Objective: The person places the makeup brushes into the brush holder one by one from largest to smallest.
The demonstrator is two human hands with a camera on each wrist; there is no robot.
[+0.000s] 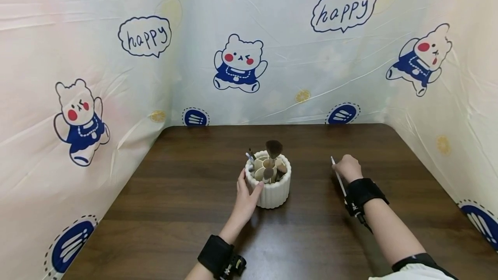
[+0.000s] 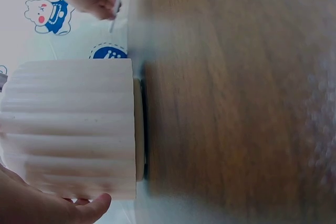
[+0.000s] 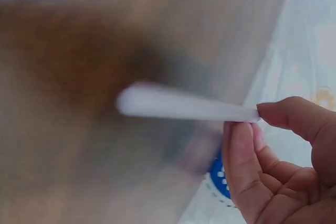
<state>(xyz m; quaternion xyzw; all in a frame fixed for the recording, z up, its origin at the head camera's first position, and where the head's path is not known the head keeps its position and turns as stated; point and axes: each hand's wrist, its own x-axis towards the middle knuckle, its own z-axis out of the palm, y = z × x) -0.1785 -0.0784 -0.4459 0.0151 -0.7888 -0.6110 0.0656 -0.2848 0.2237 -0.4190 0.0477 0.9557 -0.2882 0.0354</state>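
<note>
A white ribbed makeup brush holder [image 1: 273,195] stands upright on the table, with several brushes in its compartments. One dark, fluffy brush head [image 1: 274,148] rises above the rest. My left hand [image 1: 244,202] holds the near left side of the holder, thumb in front and fingers along its left wall. In the left wrist view, the thumb [image 2: 93,211] lies against the ribbed wall. Off to the right, my right hand [image 1: 348,167] pinches a thin white stick [image 3: 178,104] between thumb and fingers. The stick slants back toward the wrist; its blunt end points at the right wrist camera.
A dark brown wooden table [image 1: 175,211] lies beneath both hands. Behind it and along both sides hangs a pale curtain [image 1: 288,64] printed with bears and "happy" bubbles. Black straps with small cameras [image 1: 235,267] sit on both wrists.
</note>
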